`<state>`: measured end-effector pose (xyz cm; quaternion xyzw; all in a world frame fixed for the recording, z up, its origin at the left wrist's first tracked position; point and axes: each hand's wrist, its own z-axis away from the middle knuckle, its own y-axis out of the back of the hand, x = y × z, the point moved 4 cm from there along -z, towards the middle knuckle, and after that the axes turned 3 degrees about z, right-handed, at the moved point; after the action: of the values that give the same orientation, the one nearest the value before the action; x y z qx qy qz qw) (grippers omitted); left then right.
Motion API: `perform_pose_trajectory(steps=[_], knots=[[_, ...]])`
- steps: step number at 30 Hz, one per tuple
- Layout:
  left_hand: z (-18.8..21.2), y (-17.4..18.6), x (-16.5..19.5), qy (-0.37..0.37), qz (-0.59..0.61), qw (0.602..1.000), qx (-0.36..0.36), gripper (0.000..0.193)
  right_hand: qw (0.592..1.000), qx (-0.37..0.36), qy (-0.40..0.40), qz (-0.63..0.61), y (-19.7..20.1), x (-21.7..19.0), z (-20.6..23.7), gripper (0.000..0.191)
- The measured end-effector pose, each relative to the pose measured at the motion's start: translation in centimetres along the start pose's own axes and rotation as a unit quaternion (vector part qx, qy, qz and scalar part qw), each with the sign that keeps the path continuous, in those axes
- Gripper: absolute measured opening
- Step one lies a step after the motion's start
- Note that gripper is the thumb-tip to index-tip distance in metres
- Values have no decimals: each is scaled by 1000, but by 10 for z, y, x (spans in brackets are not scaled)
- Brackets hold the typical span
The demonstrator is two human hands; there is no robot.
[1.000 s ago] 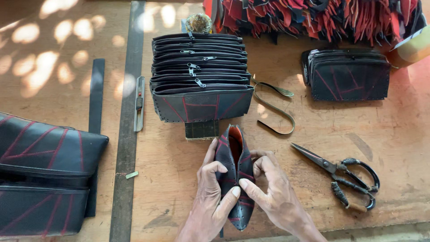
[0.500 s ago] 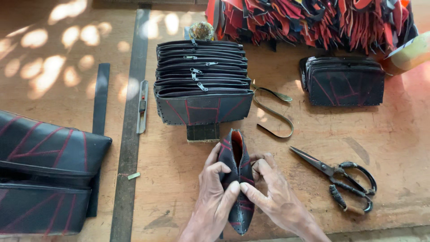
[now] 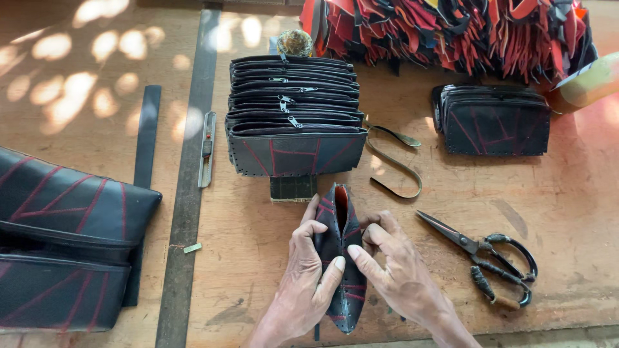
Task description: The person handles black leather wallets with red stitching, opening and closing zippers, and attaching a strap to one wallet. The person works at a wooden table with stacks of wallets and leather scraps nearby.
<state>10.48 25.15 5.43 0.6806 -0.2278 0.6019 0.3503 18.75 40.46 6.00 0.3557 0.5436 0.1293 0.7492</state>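
Note:
A small black pouch (image 3: 340,222) with red stitching and a red inside stands on edge on the wooden table, its mouth open upward. My left hand (image 3: 308,274) grips its left side, thumb pressed on the front. My right hand (image 3: 393,267) holds its right side, fingers curled at the opening. Just beyond it a row of several black zippered pouches (image 3: 293,109) stands upright on a small dark block (image 3: 293,188).
Black scissors (image 3: 483,254) lie right of my hands. A curled dark strap (image 3: 393,161) lies above them. A second pouch stack (image 3: 493,119) sits at right, a red-and-black scrap pile (image 3: 451,29) behind. Large black bags (image 3: 64,245) lie left, beside a utility knife (image 3: 206,148) and metal ruler (image 3: 187,212).
Both hands have kept hold of the small pouch, with only slight finger shifts. The view has drifted a little; nothing on the table moved.

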Motion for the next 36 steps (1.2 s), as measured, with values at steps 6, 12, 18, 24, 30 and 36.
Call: perform_pose_trajectory(steps=[6,12,18,24,30,36], knots=[[-6,1,0,1,-19,1000,-16,48,998,30,48,11,1,-9,-5,31],[-13,1,-12,58,-12,998,-7,34,1000,18,15,-6,6,-7,-9,34],[-19,-2,-19,11,99,995,25,53,996,31,75,-26,7,-4,-18,28],[-20,-1,-23,51,53,997,24,55,997,17,77,-20,5,-3,-22,32],[-19,2,-20,67,34,997,-1,42,997,-3,69,-26,6,-6,-26,31],[-6,-4,-13,3,20,1000,2,43,995,-16,94,-13,5,-9,-17,34]])
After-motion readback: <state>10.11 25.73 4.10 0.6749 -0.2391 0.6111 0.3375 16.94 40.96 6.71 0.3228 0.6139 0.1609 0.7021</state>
